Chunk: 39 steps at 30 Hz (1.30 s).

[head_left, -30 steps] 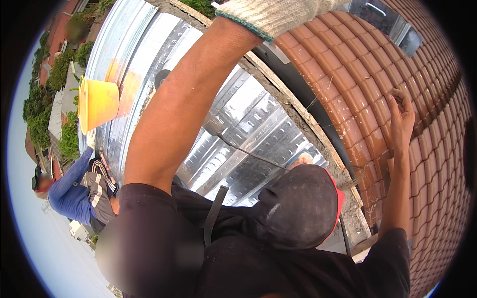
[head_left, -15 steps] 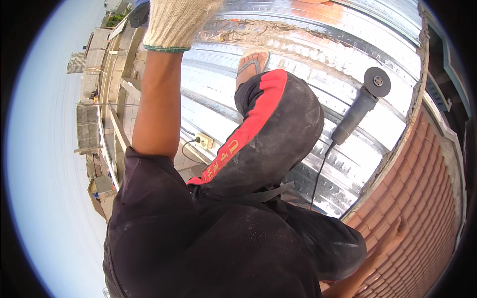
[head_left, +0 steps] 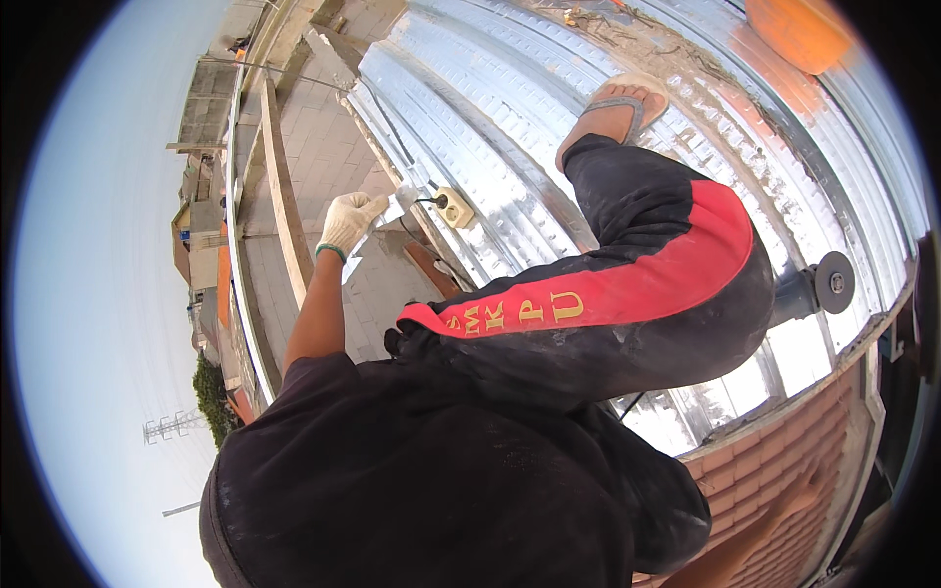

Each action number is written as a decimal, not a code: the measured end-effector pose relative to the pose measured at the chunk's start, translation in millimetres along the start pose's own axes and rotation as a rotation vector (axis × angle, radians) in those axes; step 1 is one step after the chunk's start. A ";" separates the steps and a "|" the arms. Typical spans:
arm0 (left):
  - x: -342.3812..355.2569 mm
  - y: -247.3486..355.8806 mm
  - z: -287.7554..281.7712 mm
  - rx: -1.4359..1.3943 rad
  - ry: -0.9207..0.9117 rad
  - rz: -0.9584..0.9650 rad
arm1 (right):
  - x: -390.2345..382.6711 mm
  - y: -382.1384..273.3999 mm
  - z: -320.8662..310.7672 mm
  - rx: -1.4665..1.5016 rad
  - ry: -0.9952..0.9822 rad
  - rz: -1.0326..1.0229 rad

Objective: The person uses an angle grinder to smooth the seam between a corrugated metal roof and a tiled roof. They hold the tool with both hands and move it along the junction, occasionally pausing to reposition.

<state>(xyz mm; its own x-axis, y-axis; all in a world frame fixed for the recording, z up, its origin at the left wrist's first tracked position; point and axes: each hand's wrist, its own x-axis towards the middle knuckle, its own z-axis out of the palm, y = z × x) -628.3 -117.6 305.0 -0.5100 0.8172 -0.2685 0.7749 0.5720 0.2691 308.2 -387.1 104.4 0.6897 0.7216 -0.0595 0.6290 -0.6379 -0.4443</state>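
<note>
Cream knit covers the left hand (head_left: 351, 220), its fingers curled in and apparently pinching a thin pale strip (head_left: 398, 206) with a silvery look, at the left side of the scene. The glove probably guards against a sharp edge, and the pinch seems to suit something so slight. Just right of the strip, a cream power socket (head_left: 456, 208) rests at the edge of ribbed metal decking (head_left: 510, 127), a black plug in it, perhaps set there for the cord's reach. The right hand (head_left: 809, 480) is bare and blurred at the near right, over brown roof tiles (head_left: 755, 490); whether it grips or touches anything cannot be told. Beyond the bent knee, an angle grinder (head_left: 834, 282) lies on the decking, partly hidden, the metal likely giving it a stable bed. Farther off, a sandalled foot (head_left: 619, 113) stands on the ribs, likely for balance, and an orange bucket (head_left: 799, 37) sits at the far right.
</note>
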 end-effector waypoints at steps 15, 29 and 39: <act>30.7 26.9 79.7 0.733 0.013 0.054 | -129.4 3.2 61.2 0.419 -0.001 0.376; -3.0 439.5 190.9 0.580 -0.368 1.320 | -175.9 -178.2 97.1 0.093 -0.296 0.046; -86.5 545.9 286.1 1.310 -0.792 1.339 | -205.3 -178.9 103.5 0.076 -0.386 0.080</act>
<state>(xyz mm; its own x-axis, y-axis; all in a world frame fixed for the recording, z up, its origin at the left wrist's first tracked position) -54.3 103.6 210.5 0.4564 0.1867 -0.8700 0.3859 -0.9225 0.0045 17.0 -393.3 103.6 0.5412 0.7277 -0.4215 0.5405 -0.6850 -0.4886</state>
